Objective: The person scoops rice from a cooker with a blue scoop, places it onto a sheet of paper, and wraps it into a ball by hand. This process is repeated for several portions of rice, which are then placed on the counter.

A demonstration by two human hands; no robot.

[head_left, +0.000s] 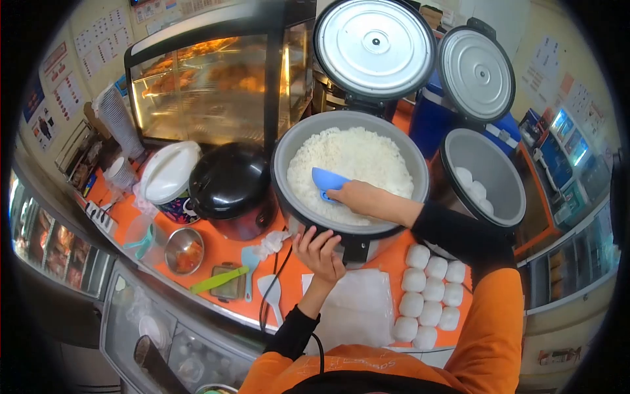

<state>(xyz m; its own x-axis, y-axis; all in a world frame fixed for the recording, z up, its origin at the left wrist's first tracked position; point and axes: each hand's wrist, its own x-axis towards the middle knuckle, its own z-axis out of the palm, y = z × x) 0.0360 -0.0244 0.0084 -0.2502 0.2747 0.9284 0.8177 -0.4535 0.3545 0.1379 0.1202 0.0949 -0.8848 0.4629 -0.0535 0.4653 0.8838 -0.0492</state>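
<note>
A large open rice cooker point(420, 167), its inner pot full of white rice point(367, 154), stands in front of me. My right hand point(359, 198) reaches over the rim and grips a blue plastic scoop point(328, 178), which touches the rice on the left side. With fingers spread, my left hand point(319, 255) rests against the cooker's front edge. Below it lies a stack of thin white wrapping sheets point(357, 305). To their right, several round white wrapped portions point(422, 303) sit in rows.
A second open cooker point(518, 190) at right holds a few white wrapped portions. Left are a black-lidded cooker point(230, 177), a steel bowl point(184, 251), a clear jug point(146, 240), green tongs point(220, 280) and a pale spatula point(270, 292). A lit food warmer point(216, 92) stands behind.
</note>
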